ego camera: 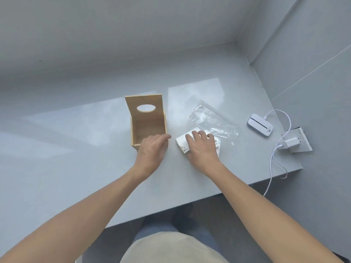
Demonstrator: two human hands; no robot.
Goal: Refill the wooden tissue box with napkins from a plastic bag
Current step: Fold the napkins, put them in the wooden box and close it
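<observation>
Open wooden box (pixel 148 128) empty; right hand (pixel 202 147) presses napkins (pixel 181 142).

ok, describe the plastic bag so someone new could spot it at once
On the grey table, look right of the open wooden tissue box. Just beyond the white napkins under the right hand lies the plastic bag, flat and crinkled. It is the only see-through thing there; the items further right are solid white.
</observation>
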